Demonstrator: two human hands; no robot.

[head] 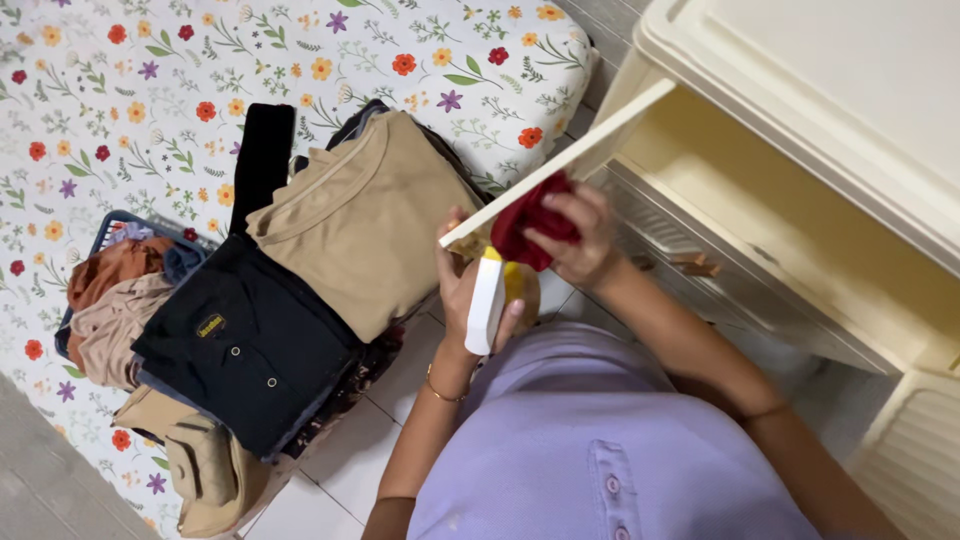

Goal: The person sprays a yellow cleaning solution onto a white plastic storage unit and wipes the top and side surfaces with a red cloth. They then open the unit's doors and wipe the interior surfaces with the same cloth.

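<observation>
My lilac shirt (600, 450) with its round buttons fills the bottom of the view, nearest to my eyes. Just above it my left hand (470, 290) holds a spray bottle (497, 295); my fingers (510, 318) are closed around its white and yellow body, and the bottle stands almost upright. A thin gold bangle (440, 392) sits on this wrist. My right hand (580, 240) is beside it, a little higher, and its fingers are closed on a crumpled red cloth (535, 225). The cloth presses on the edge of the open cream cabinet door (570, 160), near its lower corner. The cabinet (800, 200) itself is cream plastic and takes the right side of the view.

To my left, a pile of folded clothes lies partly on the white floor tiles (350, 450) and partly against a mattress with a flower-pattern sheet (150, 100). On top are a beige shirt (365, 220) and a black shirt (250, 345) with small buttons. Behind them a blue basket (105, 235) holds more crumpled clothes in brown and beige colours.
</observation>
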